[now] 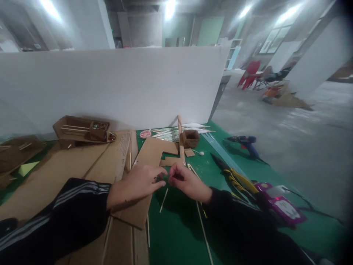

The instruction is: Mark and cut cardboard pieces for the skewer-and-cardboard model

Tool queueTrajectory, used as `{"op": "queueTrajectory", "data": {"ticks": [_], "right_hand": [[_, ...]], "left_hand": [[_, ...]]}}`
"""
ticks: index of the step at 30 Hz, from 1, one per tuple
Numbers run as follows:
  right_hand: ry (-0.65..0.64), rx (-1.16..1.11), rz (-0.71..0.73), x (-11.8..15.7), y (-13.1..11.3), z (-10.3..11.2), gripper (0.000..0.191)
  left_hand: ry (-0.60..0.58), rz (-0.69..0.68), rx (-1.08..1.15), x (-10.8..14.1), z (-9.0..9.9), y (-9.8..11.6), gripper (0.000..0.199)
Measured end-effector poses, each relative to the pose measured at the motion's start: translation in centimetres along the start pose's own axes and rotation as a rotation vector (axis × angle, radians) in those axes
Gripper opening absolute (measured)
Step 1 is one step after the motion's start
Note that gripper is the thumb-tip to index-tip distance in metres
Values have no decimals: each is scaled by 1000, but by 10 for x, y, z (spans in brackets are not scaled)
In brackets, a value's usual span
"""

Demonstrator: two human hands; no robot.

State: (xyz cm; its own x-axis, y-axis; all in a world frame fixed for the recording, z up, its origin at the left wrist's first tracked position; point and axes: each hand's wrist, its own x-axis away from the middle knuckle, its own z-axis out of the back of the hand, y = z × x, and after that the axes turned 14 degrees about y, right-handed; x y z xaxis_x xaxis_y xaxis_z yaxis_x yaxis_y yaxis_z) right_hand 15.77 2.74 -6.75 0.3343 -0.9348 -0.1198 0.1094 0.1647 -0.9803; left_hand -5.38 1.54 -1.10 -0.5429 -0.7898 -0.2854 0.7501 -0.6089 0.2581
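Note:
My left hand (138,184) hovers over a cut cardboard piece (150,147), its thumb and index finger apart and nothing visible between them. Close beside it, my right hand (189,182) has its fingers curled together above the green tabletop (173,235); whatever they may pinch is too small to make out. A short thin stick (163,200) lies below the hands. One long thin stick (204,233) runs from under my right hand toward the near edge.
Pliers (237,180), a purple device (284,208) and a blue glue gun (244,141) lie at the right. A small cardboard box (191,138) stands at the back. Large cardboard sheets (68,176) and a cardboard model (82,129) occupy the left, before a white partition (116,84).

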Motion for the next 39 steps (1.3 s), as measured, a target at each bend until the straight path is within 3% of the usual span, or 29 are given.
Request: {"op": "queueTrajectory", "data": {"ticks": [7, 12, 15, 18, 22, 24, 27, 30, 33, 39], "right_hand": [[89, -226, -135, -4, 0, 0, 41], [145, -256, -224, -7, 5, 0, 39], [159, -256, -251, -6, 4, -2, 37], [164, -254, -256, -5, 2, -3, 36], [146, -245, -262, -4, 1, -2, 37], [126, -237, -274, -4, 1, -1, 39], [96, -227, -292, -5, 2, 0, 41], [82, -223, -295, -6, 4, 2, 42], [76, -219, -294, -6, 6, 2, 43], [75, -209, -288, -6, 7, 2, 42]], "left_hand": [[55, -31, -10, -2, -9, 3, 27], [39, -61, -67, -2, -13, 7, 33], [18, -63, -147, -6, -5, 1, 27], [37, 31, -281, -14, 27, -29, 23], [137, 353, -533, -25, 95, -106, 27], [126, 499, -613, -25, 124, -144, 32], [80, 652, -656, -22, 146, -185, 33], [27, 704, -629, -17, 147, -203, 34], [19, 724, -602, -16, 143, -208, 35], [78, 687, -503, -18, 146, -194, 40]]}}
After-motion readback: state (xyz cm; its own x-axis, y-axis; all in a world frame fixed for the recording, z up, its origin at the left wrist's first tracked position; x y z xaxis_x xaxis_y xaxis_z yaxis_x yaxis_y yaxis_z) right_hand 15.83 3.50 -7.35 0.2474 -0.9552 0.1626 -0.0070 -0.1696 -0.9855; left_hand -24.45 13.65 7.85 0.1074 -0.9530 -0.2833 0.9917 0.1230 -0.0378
